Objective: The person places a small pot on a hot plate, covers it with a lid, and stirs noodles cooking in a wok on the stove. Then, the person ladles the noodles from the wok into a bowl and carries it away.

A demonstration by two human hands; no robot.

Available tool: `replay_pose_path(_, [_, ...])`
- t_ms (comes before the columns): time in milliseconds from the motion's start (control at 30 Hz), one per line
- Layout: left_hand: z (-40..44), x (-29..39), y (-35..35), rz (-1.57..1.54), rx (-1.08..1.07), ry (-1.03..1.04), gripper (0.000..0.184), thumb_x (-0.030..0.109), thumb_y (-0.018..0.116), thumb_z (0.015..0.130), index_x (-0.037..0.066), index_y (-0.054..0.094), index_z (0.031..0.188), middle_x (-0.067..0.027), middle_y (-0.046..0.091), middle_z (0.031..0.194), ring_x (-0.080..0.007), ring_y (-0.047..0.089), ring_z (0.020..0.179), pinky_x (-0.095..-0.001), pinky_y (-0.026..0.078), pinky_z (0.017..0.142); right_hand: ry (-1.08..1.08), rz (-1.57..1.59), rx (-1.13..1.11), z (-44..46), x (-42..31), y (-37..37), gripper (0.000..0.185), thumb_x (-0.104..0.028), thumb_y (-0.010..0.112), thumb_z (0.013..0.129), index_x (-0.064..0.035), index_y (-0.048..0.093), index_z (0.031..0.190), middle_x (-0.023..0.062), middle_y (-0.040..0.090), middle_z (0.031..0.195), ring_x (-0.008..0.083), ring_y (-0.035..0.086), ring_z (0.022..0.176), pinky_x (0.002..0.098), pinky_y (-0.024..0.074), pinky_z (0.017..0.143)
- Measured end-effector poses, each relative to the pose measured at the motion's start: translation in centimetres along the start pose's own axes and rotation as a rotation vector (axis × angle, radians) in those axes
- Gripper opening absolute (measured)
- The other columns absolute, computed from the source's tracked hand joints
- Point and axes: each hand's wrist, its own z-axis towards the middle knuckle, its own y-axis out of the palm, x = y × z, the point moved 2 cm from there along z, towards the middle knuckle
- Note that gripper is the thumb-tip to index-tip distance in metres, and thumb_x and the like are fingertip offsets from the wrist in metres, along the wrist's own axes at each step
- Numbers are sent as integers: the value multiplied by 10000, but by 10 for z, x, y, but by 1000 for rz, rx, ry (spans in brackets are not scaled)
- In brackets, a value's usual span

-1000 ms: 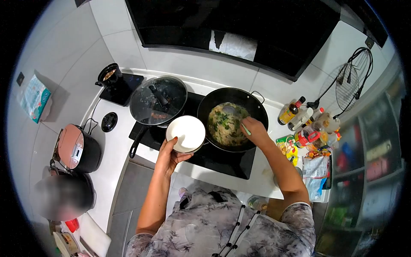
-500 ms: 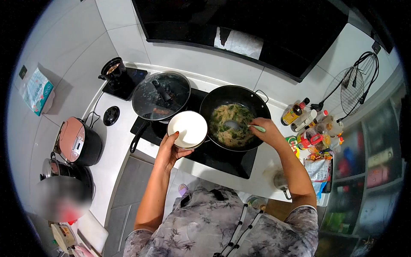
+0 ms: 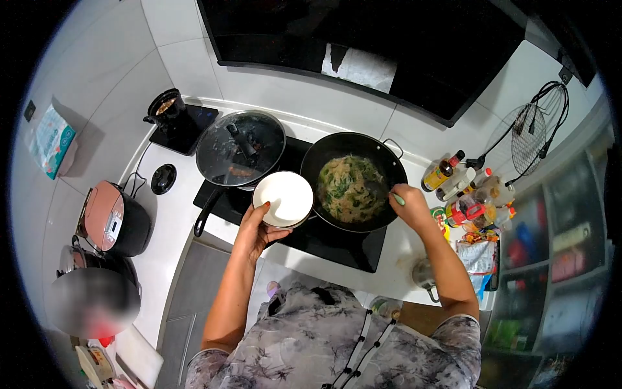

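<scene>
My left hand [image 3: 254, 231] is closed around the rim and side of a white bowl [image 3: 283, 198], tilted so its bare inside shows. The bowl is beside the near left edge of a black wok [image 3: 389, 161]. In the wok lies a cooked mix of pale strands and green leaves [image 3: 350, 188]. Over the wok's right rim, my right hand [image 3: 409, 206] grips the pale green handle of a ladle [image 3: 398, 199]. The ladle's head is down at the right side of the food and shows only dimly.
A glass-lidded frying pan [image 3: 241, 148] shares the black cooktop [image 3: 311, 245], its handle pointing towards me. Several sauce bottles [image 3: 442, 171] crowd the right counter near a metal cup [image 3: 424, 275]. On the left stand a pink-lidded rice cooker [image 3: 115, 217] and a small black pot [image 3: 166, 110].
My right hand has moved slightly right and down with the ladle, whose head has shifted from mid-food to the right side. My left hand holds the bowl in nearly the same place.
</scene>
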Motion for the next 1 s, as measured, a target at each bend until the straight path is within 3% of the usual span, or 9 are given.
replay_pose_path(500, [7,3,-2,30,-25,-8,607,304,552,864,-11,274,1302,-290,538,1095,-375,657,773,-372,603,623,68,351,-50,-9,-30,36,154,-125,601,799,22,589,844,207,585,780,379,584,737,391,467,642])
replay_pose_path(600, [7,4,-1,22,-6,0,623,292,557,857,-11,255,1310,-296,550,1062,-371,661,746,-365,603,603,92,432,9,-12,-19,35,154,-124,602,800,15,602,865,174,604,747,304,609,639,357,469,586])
replay_pose_path(700, [9,4,-3,1,-4,9,630,279,561,852,-7,241,1313,-297,566,1022,-366,665,717,-368,601,585,455,640,-64,-20,-5,35,156,-165,590,838,-12,621,850,77,603,642,120,547,487,265,429,444])
replay_pose_path(1000, [13,0,7,67,-11,11,674,409,527,861,-34,278,1303,-273,607,959,-325,670,668,-325,599,535,867,1114,28,-28,35,54,155,-158,560,848,-21,596,786,90,602,617,125,520,425,282,426,349])
